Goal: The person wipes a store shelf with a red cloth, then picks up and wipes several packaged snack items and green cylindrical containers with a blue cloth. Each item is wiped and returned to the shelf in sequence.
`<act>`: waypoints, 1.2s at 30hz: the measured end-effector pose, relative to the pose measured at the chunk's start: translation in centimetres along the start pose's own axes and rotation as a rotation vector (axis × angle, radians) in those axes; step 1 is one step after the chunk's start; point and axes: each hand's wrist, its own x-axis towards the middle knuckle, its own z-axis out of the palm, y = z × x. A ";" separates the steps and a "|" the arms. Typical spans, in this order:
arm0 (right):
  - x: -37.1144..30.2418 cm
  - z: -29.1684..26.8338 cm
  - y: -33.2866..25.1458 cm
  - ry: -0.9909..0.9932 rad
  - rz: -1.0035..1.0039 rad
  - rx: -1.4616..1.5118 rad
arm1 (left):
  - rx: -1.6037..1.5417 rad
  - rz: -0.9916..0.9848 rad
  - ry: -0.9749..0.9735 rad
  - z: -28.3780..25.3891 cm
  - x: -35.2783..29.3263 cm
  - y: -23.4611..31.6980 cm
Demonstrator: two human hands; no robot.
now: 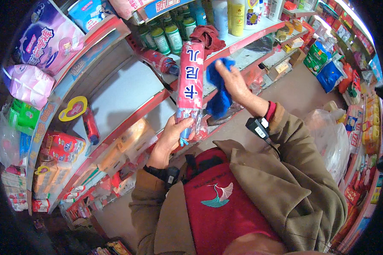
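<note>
"Operating remotely, what should I fear?"
"I see the left hand clamped round only the lower end of a pink package rising above it; poorly balanced, it might tip. The right hand, just beside, grips a blue cloth that could knock it."
"Counts?"
"One package, one cloth."

Large characters on pink, small print all round

On the long pink package: three big dark-blue characters in a single column, with a smaller blue row near the lower end. On the purple bag: bulky white slanted lettering. On the blue shelf sign: bold characters, partly cut off by the picture edge. On the red garment: a faint dark line above the ginkgo-leaf motif. On the yellow bottle and green bottles: print too small to make out.
</note>
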 end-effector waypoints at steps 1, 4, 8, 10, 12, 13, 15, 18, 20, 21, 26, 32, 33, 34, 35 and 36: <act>0.3 -0.5 -0.8 0.006 -0.126 0.026 | 0.023 -0.022 0.010 -0.1 -0.3 0.0; 2.1 -0.2 -3.2 0.068 -0.671 -0.281 | 0.007 -0.060 -0.043 0.1 -1.0 0.2; 2.2 1.2 -4.7 0.026 -0.994 -0.836 | 0.025 -0.082 -0.100 1.3 -1.3 0.3; 1.6 2.3 -4.5 -0.083 -1.056 -1.038 | -0.009 -0.077 -0.144 1.7 -1.4 0.5; 0.5 3.5 -3.8 -0.161 -1.106 -1.053 | -0.023 -0.071 -0.111 1.6 -1.4 0.5; -0.4 4.0 -3.4 -0.243 -1.090 -1.018 | -0.032 -0.062 -0.099 1.5 -1.5 0.5; -2.2 5.0 -2.5 -0.413 -1.125 -1.008 | -0.038 -0.078 -0.074 1.1 -1.6 0.4; -4.1 6.0 -2.1 -0.574 -1.087 -0.831 | -0.079 -0.025 -0.039 0.4 -1.6 -0.1; -5.3 6.5 -2.1 -0.705 -1.027 -0.775 | -0.140 0.041 -0.021 0.1 -1.8 -0.5; -6.0 6.6 -2.2 -0.739 -1.009 -0.736 | -0.232 0.012 -0.013 0.0 -1.9 -0.6; -5.9 6.7 -2.5 -0.781 -1.157 -0.747 | -0.284 0.037 -0.099 -0.3 -2.4 -0.5; -1.4 5.0 -3.0 -0.495 -1.126 -0.845 | -0.191 -0.086 -0.173 0.2 -3.7 0.3; -0.7 4.7 -3.1 -0.439 -1.119 -0.842 | -0.262 -0.114 -0.222 0.3 -3.7 0.4; -0.3 4.3 -3.1 -0.375 -1.106 -0.843 | -0.338 -0.128 -0.279 0.3 -3.8 0.4; 0.2 4.0 -3.2 -0.312 -1.089 -0.837 | -0.421 -0.133 -0.339 0.3 -3.9 0.4; 0.7 3.9 -3.3 -0.255 -1.091 -0.802 | -0.396 -0.150 -0.372 0.3 -4.0 0.4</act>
